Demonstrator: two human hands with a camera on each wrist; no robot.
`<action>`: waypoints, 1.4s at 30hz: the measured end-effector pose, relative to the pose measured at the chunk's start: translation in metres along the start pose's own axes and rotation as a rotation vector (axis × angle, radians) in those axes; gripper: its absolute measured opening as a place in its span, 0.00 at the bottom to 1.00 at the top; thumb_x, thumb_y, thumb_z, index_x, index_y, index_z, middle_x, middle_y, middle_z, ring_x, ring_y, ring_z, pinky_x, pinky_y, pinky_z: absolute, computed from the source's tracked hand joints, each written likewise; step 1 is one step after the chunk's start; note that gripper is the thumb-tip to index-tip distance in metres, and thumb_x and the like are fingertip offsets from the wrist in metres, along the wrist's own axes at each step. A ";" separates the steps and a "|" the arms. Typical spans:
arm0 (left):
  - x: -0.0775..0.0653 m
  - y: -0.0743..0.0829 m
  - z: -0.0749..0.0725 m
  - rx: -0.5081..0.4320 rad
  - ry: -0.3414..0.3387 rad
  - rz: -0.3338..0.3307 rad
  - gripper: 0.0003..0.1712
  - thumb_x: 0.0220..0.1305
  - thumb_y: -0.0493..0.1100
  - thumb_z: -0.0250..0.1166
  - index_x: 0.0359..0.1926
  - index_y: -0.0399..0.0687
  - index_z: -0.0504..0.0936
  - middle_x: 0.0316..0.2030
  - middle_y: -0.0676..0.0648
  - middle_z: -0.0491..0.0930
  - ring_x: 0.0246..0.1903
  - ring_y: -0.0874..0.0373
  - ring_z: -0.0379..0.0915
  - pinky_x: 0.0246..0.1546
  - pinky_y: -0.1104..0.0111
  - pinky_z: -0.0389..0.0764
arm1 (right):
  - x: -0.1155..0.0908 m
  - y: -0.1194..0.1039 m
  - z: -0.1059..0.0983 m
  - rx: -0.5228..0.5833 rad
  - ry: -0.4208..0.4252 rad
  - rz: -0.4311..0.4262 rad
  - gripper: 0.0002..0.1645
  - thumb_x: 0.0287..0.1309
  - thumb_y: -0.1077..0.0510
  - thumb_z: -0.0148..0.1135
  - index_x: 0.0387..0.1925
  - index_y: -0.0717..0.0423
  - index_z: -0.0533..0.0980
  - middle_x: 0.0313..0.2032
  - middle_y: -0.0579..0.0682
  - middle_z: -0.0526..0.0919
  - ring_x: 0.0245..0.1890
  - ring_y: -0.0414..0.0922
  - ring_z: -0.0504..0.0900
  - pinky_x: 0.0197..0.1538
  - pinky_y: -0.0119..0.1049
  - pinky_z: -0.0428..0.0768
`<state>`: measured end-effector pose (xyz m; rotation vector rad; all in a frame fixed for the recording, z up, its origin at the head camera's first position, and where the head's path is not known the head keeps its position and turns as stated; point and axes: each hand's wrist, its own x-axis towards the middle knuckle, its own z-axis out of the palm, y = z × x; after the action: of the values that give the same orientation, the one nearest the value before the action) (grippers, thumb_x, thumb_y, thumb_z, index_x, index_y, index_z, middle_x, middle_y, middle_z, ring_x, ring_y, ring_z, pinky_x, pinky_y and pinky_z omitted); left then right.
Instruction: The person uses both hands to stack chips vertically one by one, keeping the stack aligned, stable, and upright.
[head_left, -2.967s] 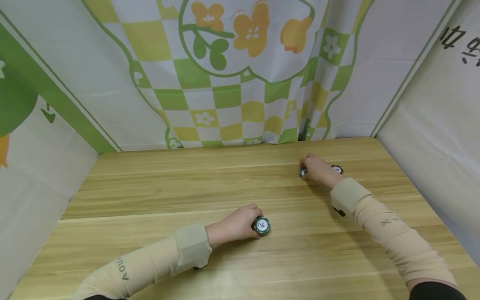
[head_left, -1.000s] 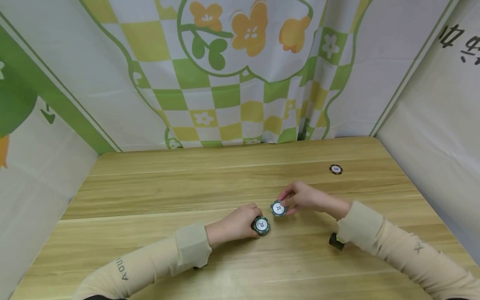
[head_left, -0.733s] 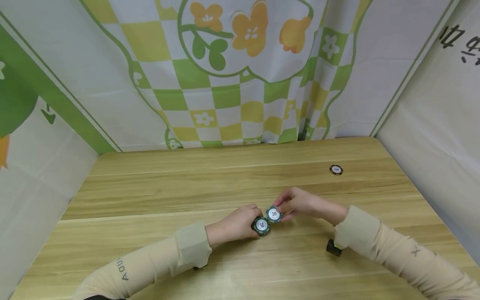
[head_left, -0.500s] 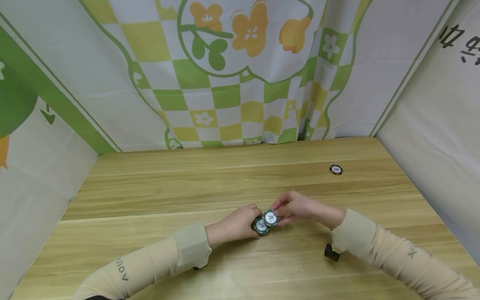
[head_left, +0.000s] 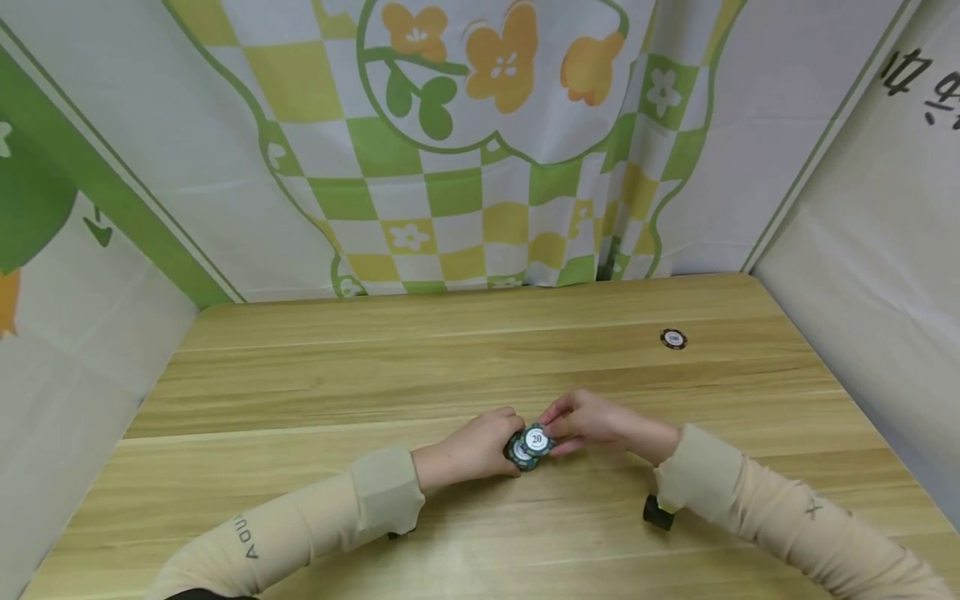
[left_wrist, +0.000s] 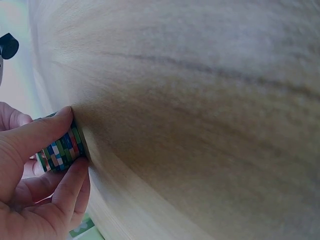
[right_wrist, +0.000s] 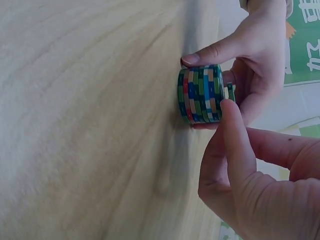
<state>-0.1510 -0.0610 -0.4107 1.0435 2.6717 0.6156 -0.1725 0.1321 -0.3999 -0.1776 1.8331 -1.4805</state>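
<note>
A stack of poker chips point(right_wrist: 200, 95), mostly green and blue edged, stands upright on the wooden table. My left hand point(head_left: 476, 446) grips its sides with thumb and fingers, as the left wrist view also shows. Over the top of the stack, shifted to its right, lies a green poker chip point(head_left: 537, 439) marked 20. Thumb and fingers of my right hand point(head_left: 592, 421) pinch this chip at its right edge. In the right wrist view the chip is mostly hidden by the right fingers, so I cannot tell whether it rests flat on the stack.
One dark poker chip point(head_left: 673, 338) marked 100 lies flat toward the back right of the table point(head_left: 337, 358). A checked, flowered curtain point(head_left: 450, 200) hangs along the far edge, with white cloth at both sides.
From the back of the table, my right hand has brought the green chip forward and left until it overlaps the stack top. My left hand has stayed around the stack.
</note>
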 end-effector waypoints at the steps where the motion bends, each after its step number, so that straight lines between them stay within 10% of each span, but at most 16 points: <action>1: 0.000 0.000 0.000 -0.002 -0.001 -0.001 0.21 0.37 0.40 0.75 0.34 0.41 0.76 0.30 0.51 0.71 0.30 0.61 0.67 0.33 0.74 0.72 | 0.000 0.001 0.001 0.000 0.004 0.000 0.14 0.56 0.73 0.51 0.44 0.79 0.68 0.35 0.59 0.75 0.31 0.43 0.79 0.37 0.33 0.80; 30: 0.000 -0.002 0.001 -0.018 -0.029 -0.016 0.20 0.40 0.41 0.75 0.36 0.41 0.77 0.33 0.51 0.72 0.33 0.63 0.69 0.37 0.75 0.73 | 0.005 0.002 0.016 -0.029 0.060 0.069 0.10 0.59 0.68 0.52 0.40 0.74 0.70 0.32 0.56 0.75 0.27 0.41 0.77 0.36 0.35 0.81; 36: 0.000 -0.002 0.001 -0.023 -0.031 -0.017 0.21 0.40 0.41 0.75 0.36 0.41 0.77 0.33 0.51 0.72 0.34 0.62 0.70 0.37 0.74 0.73 | -0.001 -0.004 0.013 -0.303 0.087 -0.061 0.10 0.59 0.64 0.53 0.37 0.70 0.72 0.29 0.54 0.76 0.27 0.42 0.75 0.32 0.34 0.80; 42: 0.000 -0.003 0.002 -0.001 -0.031 -0.023 0.22 0.40 0.42 0.75 0.37 0.41 0.77 0.33 0.51 0.72 0.34 0.62 0.70 0.37 0.74 0.74 | -0.007 -0.008 0.007 -0.821 0.163 -0.353 0.09 0.57 0.62 0.56 0.37 0.66 0.75 0.33 0.53 0.79 0.33 0.44 0.77 0.36 0.35 0.77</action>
<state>-0.1522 -0.0628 -0.4138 1.0119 2.6527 0.5921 -0.1657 0.1279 -0.3897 -0.8286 2.5528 -0.8768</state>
